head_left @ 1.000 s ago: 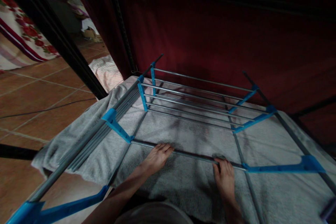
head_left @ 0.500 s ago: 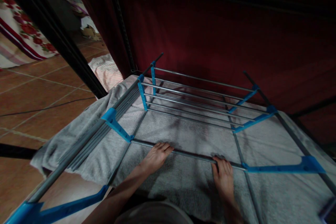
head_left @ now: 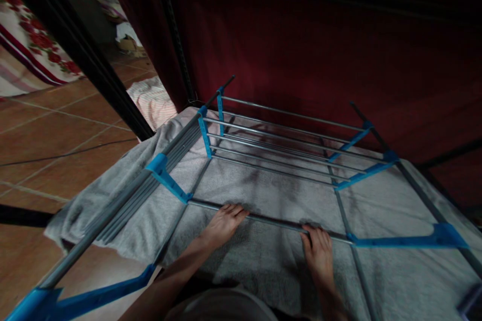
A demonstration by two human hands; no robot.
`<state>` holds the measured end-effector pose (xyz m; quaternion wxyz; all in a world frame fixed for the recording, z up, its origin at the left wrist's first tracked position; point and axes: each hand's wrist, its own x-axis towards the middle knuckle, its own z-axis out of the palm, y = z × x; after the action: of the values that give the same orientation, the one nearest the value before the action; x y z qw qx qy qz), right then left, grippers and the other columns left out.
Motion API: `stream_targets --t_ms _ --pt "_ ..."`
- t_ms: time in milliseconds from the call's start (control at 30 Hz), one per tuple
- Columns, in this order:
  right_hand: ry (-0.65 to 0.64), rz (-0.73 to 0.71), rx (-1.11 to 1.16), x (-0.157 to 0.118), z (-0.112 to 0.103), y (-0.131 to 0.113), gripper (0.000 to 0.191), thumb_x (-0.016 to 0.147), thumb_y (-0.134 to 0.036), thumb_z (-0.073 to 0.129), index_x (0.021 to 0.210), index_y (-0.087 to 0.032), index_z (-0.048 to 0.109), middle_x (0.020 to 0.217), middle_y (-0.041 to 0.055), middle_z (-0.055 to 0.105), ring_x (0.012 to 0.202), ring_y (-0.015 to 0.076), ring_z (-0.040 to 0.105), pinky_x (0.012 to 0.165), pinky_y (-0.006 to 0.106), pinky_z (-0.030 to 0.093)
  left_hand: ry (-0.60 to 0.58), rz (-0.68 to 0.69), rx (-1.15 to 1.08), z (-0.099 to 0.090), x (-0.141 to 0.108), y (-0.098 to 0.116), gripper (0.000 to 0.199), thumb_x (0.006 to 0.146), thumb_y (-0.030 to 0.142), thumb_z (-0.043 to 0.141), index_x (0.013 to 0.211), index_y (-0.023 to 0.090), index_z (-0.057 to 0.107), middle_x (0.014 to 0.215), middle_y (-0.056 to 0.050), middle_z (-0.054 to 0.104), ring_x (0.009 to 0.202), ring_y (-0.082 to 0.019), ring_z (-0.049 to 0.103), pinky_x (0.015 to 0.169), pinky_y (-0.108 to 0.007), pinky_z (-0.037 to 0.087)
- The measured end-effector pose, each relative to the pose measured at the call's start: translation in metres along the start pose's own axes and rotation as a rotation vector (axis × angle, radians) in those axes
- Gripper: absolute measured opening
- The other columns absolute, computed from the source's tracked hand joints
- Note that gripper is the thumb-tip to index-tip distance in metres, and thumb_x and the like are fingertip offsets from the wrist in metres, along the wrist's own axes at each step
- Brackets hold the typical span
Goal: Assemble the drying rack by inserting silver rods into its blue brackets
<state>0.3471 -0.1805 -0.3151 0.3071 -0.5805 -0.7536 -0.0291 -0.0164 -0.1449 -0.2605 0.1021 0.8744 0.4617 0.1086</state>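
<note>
A rack frame of grey metal tubes with blue plastic brackets lies over a grey blanket (head_left: 263, 261). My left hand (head_left: 225, 224) is wrapped over the crossbar (head_left: 274, 221), left of its middle. Further right on the same bar, my right hand (head_left: 318, 248) has its fingers curled over the tube. The bar runs from a left blue bracket (head_left: 169, 185) to a right blue bracket (head_left: 399, 242). Beyond my hands, several thin rods (head_left: 278, 145) span between smaller blue brackets.
Several loose grey tubes (head_left: 139, 205) lie along the left side. A dark red curtain (head_left: 320, 55) hangs behind. A black post (head_left: 90, 60) slants across the left, over a tiled floor (head_left: 56, 125) with a striped cloth (head_left: 152, 103).
My right hand has shifted slightly to the left along the bar. My left hand and the rack look the same.
</note>
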Motion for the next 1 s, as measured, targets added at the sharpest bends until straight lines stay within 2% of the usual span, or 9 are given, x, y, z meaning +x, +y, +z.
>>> stream_targets --t_ms 467,733,1000 --pt "0.0 0.018 0.007 0.0005 0.0003 -0.0015 0.036 0.108 -0.046 0.04 0.112 -0.021 0.066 0.101 0.0087 0.074 0.099 0.028 0.064 0.099 0.047 0.043 0.041 -0.017 -0.007 -0.0014 -0.0016 -0.0002 0.037 0.1 0.013 0.046 0.13 0.022 0.064 0.119 -0.007 0.071 0.11 -0.022 0.064 0.101 -0.04 0.048" --pt "0.008 0.01 -0.021 -0.0006 0.0025 -0.0011 0.037 0.108 -0.045 0.04 0.113 -0.021 0.067 0.103 0.0097 0.074 0.102 0.029 0.064 0.1 0.049 0.043 0.023 -0.021 -0.027 -0.0042 0.0012 0.002 0.038 0.097 0.009 0.047 0.129 0.021 0.065 0.119 -0.008 0.07 0.11 -0.023 0.063 0.101 -0.04 0.049" --pt "-0.047 -0.086 -0.08 -0.0003 0.0025 -0.0086 0.037 0.108 -0.041 0.041 0.123 -0.02 0.067 0.115 0.0093 0.075 0.109 0.0273 0.064 0.109 0.049 0.037 -0.03 -0.016 -0.009 -0.0042 0.0011 0.0045 0.04 0.095 0.005 0.05 0.13 0.019 0.064 0.125 -0.008 0.07 0.116 -0.023 0.063 0.106 -0.04 0.047"
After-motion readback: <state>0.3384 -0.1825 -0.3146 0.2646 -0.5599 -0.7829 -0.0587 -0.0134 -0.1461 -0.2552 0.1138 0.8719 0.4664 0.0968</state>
